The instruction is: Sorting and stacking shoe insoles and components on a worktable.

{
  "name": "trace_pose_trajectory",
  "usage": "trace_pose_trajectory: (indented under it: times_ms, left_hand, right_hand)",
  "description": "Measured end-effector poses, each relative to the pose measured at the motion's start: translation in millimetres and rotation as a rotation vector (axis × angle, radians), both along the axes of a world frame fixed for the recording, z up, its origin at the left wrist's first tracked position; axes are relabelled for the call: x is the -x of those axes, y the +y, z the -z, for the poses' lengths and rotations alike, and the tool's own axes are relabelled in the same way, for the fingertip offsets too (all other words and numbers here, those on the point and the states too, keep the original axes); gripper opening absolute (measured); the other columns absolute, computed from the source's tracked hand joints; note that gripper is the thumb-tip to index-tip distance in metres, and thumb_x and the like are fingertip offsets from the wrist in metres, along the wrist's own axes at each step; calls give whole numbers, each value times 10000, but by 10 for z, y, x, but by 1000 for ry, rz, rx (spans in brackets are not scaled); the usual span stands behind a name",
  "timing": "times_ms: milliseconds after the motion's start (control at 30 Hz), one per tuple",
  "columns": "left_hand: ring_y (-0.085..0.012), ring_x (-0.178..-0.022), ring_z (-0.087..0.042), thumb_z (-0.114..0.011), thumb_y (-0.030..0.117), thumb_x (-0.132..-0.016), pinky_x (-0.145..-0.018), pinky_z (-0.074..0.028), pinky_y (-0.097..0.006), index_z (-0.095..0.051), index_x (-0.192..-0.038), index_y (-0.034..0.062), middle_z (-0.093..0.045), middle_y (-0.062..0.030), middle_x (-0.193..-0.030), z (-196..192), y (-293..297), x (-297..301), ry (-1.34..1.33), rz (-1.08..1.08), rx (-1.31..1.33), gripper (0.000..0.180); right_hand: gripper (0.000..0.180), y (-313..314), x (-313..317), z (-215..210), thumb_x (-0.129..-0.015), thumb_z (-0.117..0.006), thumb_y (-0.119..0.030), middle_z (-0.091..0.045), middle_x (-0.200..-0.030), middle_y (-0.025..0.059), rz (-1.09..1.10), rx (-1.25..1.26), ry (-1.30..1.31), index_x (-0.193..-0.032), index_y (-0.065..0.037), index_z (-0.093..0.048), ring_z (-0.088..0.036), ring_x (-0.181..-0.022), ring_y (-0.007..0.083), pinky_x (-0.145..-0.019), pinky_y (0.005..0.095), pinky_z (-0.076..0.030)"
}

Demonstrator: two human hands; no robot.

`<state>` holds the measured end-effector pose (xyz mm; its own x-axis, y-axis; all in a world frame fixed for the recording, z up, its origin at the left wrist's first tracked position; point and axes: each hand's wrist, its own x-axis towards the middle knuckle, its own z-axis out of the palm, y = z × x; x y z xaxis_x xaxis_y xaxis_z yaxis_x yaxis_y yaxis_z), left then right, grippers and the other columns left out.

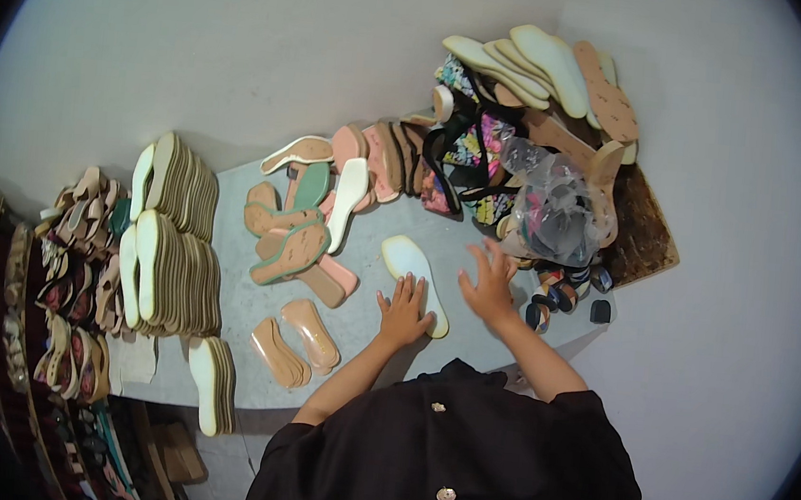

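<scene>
A cream-coloured shoe insole (407,255) lies on the grey table at its middle, in front of me. My left hand (405,309) rests flat across the insole's narrower part, fingers spread, pressing on it from above. To the right of the insole, my right hand (487,284) is apart from it, fingers spread and bent, with nothing seen in them. Left of my left forearm lie two small stacks of tan heel pads (310,335). Beyond them is a loose pile of tan, green and pink sole pieces (291,250), with a white-faced sole (349,193) on top.
Tall stacks of cream insoles (179,274) stand along the table's left side. At the far right are flowered straps (471,151), a clear plastic bag (557,207), more insoles (550,68) and a brown board (646,224). Dark rolls (558,297) lie near the right edge. Sandals (80,270) fill racks at left.
</scene>
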<state>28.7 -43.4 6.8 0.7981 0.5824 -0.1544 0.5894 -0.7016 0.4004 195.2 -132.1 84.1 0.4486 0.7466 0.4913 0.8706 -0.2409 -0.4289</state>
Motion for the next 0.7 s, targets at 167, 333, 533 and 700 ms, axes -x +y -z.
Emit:
trace_pose_trajectory:
  times_ms: [167, 333, 533, 700]
  left_hand:
    - [-310, -1386, -95, -482, 541, -815, -988, -53, -686, -172, -1444, 164, -110, -151, -1500, 163, 35, -1, 37, 62, 35, 797]
    - [-292, -1384, -118, -459, 551, -832, -999, -51, -676, -179, -1443, 178, -121, -134, -1502, 82, 13, -26, 98, 61, 44, 768]
    - [-276, -1384, -131, -440, 569, -843, -989, -70, -685, -185, -1441, 204, -120, -114, -1505, 168, 32, 4, 54, 29, 31, 745]
    - [-267, -1385, -130, -441, 584, -836, -989, -67, -690, -189, -1440, 209, -112, -106, -1507, 160, 40, -13, 69, 31, 62, 754]
  right_hand:
    - [357, 401, -889, -1024, -729, -617, -195, -491, -1158, 80, 224, -313, -232, -1079, -143, -571, -442, -1095, 260, -919, 473, -238]
    - [335, 648, -1786, -1663, -721, -617, -191, -528, -1100, 27, 415, -419, -335, -1052, -166, -573, -476, -1053, 227, -908, 477, -256]
    - [541, 1013, -2381, -1779, -711, -654, -235, -526, -1127, 34, 578, -15, -461, -1216, -169, -471, -466, -1097, 227, -918, 576, -284]
    - [771, 1156, -2654, -1691, -684, -719, -280, -490, -1246, 80, 725, 355, -97, -1334, -117, -339, -410, -1195, 278, -964, 598, -253]
